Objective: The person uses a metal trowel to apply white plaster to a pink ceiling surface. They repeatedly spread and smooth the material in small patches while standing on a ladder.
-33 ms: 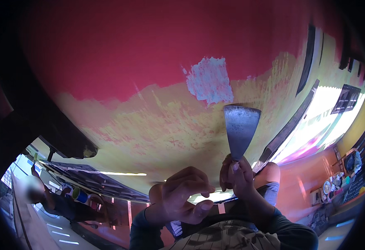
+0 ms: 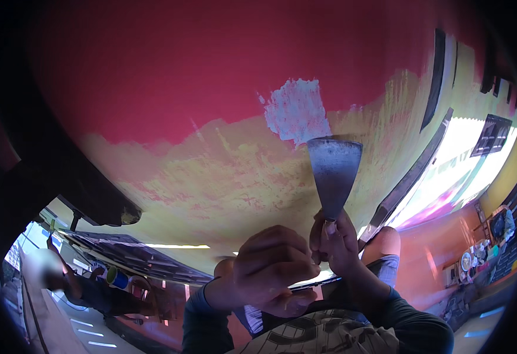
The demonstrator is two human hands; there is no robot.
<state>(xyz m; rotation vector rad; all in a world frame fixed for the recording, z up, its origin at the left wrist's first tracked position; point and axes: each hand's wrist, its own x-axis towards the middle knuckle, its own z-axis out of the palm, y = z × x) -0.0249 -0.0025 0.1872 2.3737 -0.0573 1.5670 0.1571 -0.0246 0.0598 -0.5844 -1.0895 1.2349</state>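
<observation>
Putty knife [image 2: 336,177] gripped below blade by right hand [image 2: 334,245], fingers closed; blade pointed up, edge seen just below whitish patch [image 2: 297,112] on red-and-yellow wall [image 2: 211,177]. Blade-wall contact cannot be told. Left hand [image 2: 273,265] held just beside, half-curled, thumb apart, nothing seen gripped. Co-worker [image 2: 111,297] seen at left, near blue bucket [image 2: 117,277].

No legible text, no readable labels, numbers or signs

At left, 1 co-worker [image 2: 102,297] is near a bluish bucket [image 2: 117,278] (orange wall [image 2: 413,255] at right).
</observation>
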